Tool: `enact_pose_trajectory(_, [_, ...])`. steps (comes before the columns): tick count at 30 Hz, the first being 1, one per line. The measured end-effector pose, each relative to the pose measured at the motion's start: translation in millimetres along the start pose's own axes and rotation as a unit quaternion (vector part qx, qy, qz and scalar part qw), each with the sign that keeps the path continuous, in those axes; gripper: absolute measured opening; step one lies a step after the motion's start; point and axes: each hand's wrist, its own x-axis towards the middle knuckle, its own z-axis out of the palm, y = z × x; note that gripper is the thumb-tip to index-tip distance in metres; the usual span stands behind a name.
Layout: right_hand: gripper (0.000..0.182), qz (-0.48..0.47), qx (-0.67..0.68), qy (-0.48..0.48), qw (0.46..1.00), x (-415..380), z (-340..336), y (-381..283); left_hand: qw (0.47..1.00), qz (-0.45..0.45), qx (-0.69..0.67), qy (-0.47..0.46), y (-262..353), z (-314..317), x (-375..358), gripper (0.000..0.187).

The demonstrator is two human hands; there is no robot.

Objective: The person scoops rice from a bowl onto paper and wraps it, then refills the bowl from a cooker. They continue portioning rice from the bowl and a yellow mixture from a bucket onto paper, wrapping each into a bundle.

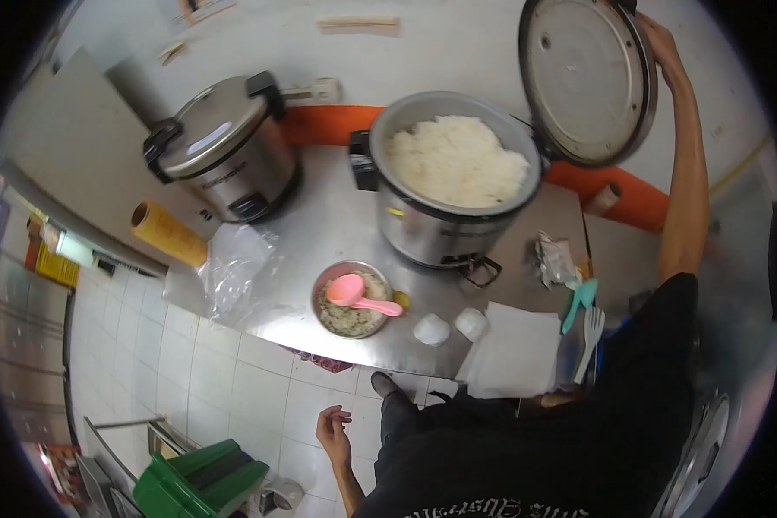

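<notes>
At the upper right, my right hand (660, 43) grips the edge of the raised rice cooker lid (585, 82); part of its fingers is hidden behind the rim. Below the lid stands the rice cooker (440, 235), and white cooked rice (457, 160) fills much of its pot. My left hand (335, 432) hangs over the floor in front of the table, holding nothing, its fingers loosely bent and apart. Nearest to it on the table is a metal bowl (316, 304) of greenish-flecked food, with a pink spoon (363, 299) resting on top.
A second, closed rice cooker (229, 151) stands left on the metal table (311, 216). A yellow film roll (171, 235) and plastic bag (236, 263) lie nearby. White paper sheets (518, 350), two small white bundles, a white fork (590, 341) and teal spoon (580, 302) lie right. A green bin (200, 475) is on the floor.
</notes>
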Motion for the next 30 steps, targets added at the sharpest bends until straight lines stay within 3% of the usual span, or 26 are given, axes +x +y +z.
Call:
enact_pose_trajectory(1, [0.059,0.099,0.171,-0.038,0.98,-41,-24,-2,1.0,0.003,0.015,-0.007,2,10,-3,0.018])
enact_pose_trajectory(2, [0.061,0.196,0.335,-0.069,0.919,-82,-42,-8,1.0,0.019,0.017,-0.014,4,21,-5,0.018])
enact_pose_trajectory(5, [0.057,0.087,0.268,0.065,0.957,-133,-36,27,0.997,0.061,0.022,-0.051,21,62,-10,0.018])
enact_pose_trajectory(6, [0.066,0.128,0.144,0.094,0.977,-139,-41,58,0.994,0.064,0.043,-0.075,28,68,-16,0.018])
enact_pose_trajectory(7, [0.07,0.203,0.238,0.002,0.95,-130,-43,101,0.992,0.071,0.053,-0.095,33,83,-18,0.018])
enact_pose_trajectory(8, [0.071,0.237,0.155,0.032,0.959,-179,-54,40,0.988,0.076,0.066,-0.114,36,97,-22,0.018])
enact_pose_trajectory(10, [0.057,0.155,0.314,0.006,0.937,-228,-61,77,0.985,0.086,0.072,-0.134,41,111,-37,0.017])
enact_pose_trajectory(12, [0.039,0.094,0.025,0.067,0.993,-344,-66,37,0.985,0.082,0.068,-0.136,45,133,-49,0.016])
enact_pose_trajectory(13, [0.034,0.113,0.071,0.106,0.985,-407,-44,35,0.985,0.092,0.062,-0.131,49,140,-54,0.015])
enact_pose_trajectory(14, [0.032,0.168,0.018,0.012,0.986,-467,-22,65,0.985,0.1,0.069,-0.125,52,145,-56,0.014])
enact_pose_trajectory(15, [0.029,0.281,-0.015,-0.074,0.957,-525,13,99,0.985,0.11,0.071,-0.115,55,149,-55,0.014])
enact_pose_trajectory(16, [0.031,0.404,-0.076,-0.235,0.881,-581,52,138,0.985,0.12,0.073,-0.103,58,151,-55,0.014])
enact_pose_trajectory(17, [0.045,0.401,-0.126,-0.23,0.878,-638,84,164,0.982,0.142,0.074,-0.102,73,157,-54,0.014])
enact_pose_trajectory(20, [0.041,0.466,-0.126,-0.124,0.867,-661,120,175,0.962,0.204,0.115,-0.14,101,153,-25,0.016])
enact_pose_trajectory(22, [0.038,0.476,-0.112,-0.116,0.864,-682,141,198,0.937,0.265,0.188,-0.128,126,146,2,0.017])
enact_pose_trajectory(23, [0.032,0.526,0.005,-0.101,0.844,-675,135,199,0.938,0.268,0.177,-0.132,141,143,15,0.016])
enact_pose_trajectory(24, [0.025,0.503,0.158,-0.021,0.849,-697,140,218,0.939,0.275,0.158,-0.13,154,143,30,0.016])
enact_pose_trajectory(25, [0.022,0.589,0.336,0.036,0.734,-685,120,186,0.943,0.278,0.135,-0.127,166,140,48,0.015])
enact_pose_trajectory(26, [0.024,0.596,0.415,0.056,0.685,-689,108,164,0.945,0.28,0.113,-0.123,176,134,66,0.014])
enact_pose_trajectory(27, [0.027,0.523,0.465,0.017,0.714,-697,93,148,0.942,0.297,0.106,-0.115,182,128,85,0.014])
enact_pose_trajectory(28, [0.035,0.517,0.404,0.009,0.754,-681,71,97,0.938,0.315,0.097,-0.107,188,123,105,0.014])
enact_pose_trajectory(29, [0.043,0.52,0.39,0.012,0.76,-671,58,59,0.933,0.334,0.086,-0.101,194,121,127,0.015])
enact_pose_trajectory(30, [0.043,0.506,0.313,0.028,0.803,-655,48,20,0.929,0.345,0.091,-0.095,201,120,150,0.016])
